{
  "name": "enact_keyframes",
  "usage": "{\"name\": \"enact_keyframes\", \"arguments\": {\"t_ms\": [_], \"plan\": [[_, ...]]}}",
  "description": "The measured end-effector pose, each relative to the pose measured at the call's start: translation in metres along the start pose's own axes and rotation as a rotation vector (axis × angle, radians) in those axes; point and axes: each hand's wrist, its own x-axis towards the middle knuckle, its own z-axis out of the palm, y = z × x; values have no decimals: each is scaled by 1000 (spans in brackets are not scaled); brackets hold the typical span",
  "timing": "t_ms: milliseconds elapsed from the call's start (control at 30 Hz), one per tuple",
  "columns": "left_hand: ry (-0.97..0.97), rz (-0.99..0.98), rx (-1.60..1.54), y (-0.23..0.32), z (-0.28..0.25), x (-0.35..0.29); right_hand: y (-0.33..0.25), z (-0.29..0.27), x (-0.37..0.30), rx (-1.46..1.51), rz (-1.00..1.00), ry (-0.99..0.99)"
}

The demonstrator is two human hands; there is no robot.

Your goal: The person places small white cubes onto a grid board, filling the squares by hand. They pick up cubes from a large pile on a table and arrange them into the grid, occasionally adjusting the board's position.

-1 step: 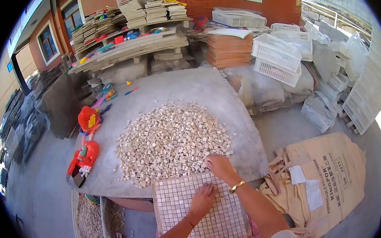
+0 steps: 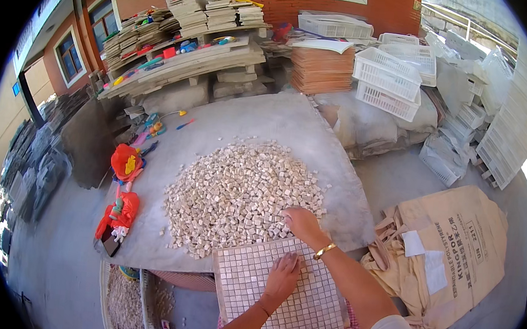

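A heap of small pale stone mosaic tiles spreads over the middle of the grey table. In front of it, tilted across my lap and the table's near edge, rests a square board filled with rows of such tiles. My left hand lies flat on these rows, fingers stretched forward. At the near right edge of the heap is my right hand, a gold bracelet on its wrist. Its fingers are curled and pinched together; whatever is between them is hidden.
Red plastic bags and a dark phone-like object lie at the table's left edge. Below stands a crate of loose tiles. A large tan sack is on the floor at right; white plastic crates are stacked behind.
My right hand has shifted very slightly along the heap's edge. The whole view has moved a little; my left hand stays on the board.
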Motion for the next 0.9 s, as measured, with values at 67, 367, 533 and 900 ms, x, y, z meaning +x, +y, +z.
{"name": "enact_keyframes", "arguments": {"t_ms": [67, 367, 533, 900], "plan": [[-63, -19, 46, -3, 0, -5, -4, 12, 17, -83, 9, 9], [96, -169, -172, -33, -19, 31, 15, 14, 28, 212, 147, 133], [77, -262, 35, -108, -11, 85, 21, -46, -22, 459, 340, 23], [12, -327, -89, -123, -6, 102, 39, -75, -81, -15, 90, -160]]}}
